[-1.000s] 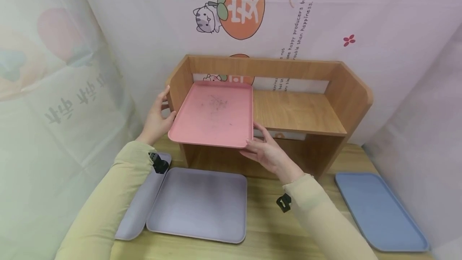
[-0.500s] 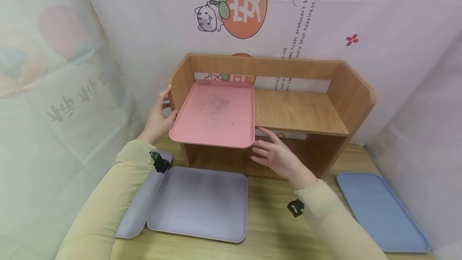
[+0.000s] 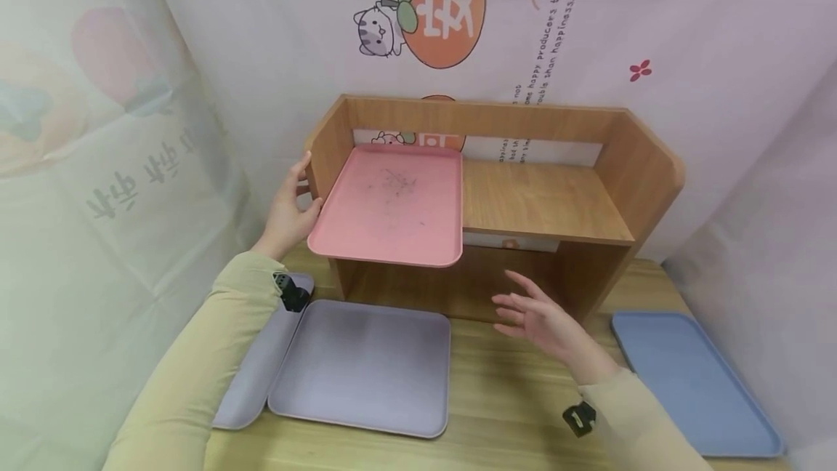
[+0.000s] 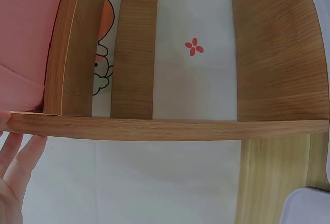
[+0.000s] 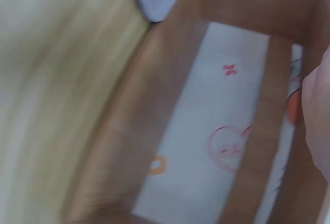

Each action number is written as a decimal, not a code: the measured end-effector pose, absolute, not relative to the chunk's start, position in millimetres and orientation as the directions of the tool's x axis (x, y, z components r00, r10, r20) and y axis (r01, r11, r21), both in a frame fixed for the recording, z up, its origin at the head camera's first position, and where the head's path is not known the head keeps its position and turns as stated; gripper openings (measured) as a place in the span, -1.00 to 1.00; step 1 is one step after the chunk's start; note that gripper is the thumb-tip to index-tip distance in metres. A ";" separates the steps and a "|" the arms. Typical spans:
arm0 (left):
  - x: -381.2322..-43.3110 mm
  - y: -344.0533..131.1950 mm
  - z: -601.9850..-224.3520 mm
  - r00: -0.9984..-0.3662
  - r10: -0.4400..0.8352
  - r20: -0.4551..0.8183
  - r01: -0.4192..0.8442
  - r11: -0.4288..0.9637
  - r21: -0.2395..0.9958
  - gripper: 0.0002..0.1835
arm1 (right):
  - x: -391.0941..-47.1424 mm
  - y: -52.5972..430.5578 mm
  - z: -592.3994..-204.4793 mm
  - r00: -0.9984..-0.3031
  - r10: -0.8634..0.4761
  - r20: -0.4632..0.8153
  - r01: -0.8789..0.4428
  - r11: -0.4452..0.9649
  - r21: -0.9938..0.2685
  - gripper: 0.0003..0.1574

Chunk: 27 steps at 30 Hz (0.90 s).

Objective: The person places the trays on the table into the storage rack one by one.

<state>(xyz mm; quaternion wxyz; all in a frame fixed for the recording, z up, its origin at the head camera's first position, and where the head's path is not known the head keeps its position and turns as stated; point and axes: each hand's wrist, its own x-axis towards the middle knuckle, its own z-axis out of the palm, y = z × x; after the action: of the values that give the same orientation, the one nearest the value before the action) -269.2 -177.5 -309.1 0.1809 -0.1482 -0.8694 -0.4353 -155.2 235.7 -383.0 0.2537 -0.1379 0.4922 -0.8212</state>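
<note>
A pink tray (image 3: 392,206) with dark marks lies on the upper board at the left of a wooden desktop shelf (image 3: 546,198), its front edge jutting past the board. My left hand (image 3: 288,211) holds the shelf's left side panel (image 4: 170,127), fingers along the outer face and thumb at the front edge beside the tray. Off to the right, in front of the lower compartment, my right hand (image 3: 546,325) hangs in the air with fingers spread and nothing in them. Part of that hand (image 5: 317,116) shows at the right of the right wrist view, which is blurred.
A lilac tray (image 3: 362,369) lies on the wooden table (image 3: 497,413) before the shelf. Another lilac tray (image 3: 251,376) is at its left, partly behind my left sleeve. On the right lies a blue tray (image 3: 700,384). Printed cloth (image 3: 261,42) surrounds the table.
My right hand has let go of the pink tray's front right corner and moved right and down, away from it. The left hand and the tray have stayed put.
</note>
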 end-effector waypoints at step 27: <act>-268.6 -174.8 -308.0 -0.899 0.091 0.428 0.400 0.568 0.719 -0.13 | -83.1 473.1 -485.5 -0.648 -0.731 0.212 0.529 -0.632 -0.567 -0.17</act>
<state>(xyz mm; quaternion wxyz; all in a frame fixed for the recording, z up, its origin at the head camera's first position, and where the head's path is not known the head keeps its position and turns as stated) -268.6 -174.8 -308.0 0.1743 -0.1413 -0.8682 -0.4425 -83.1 473.1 -485.5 0.3592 -0.2166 0.2343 -0.8770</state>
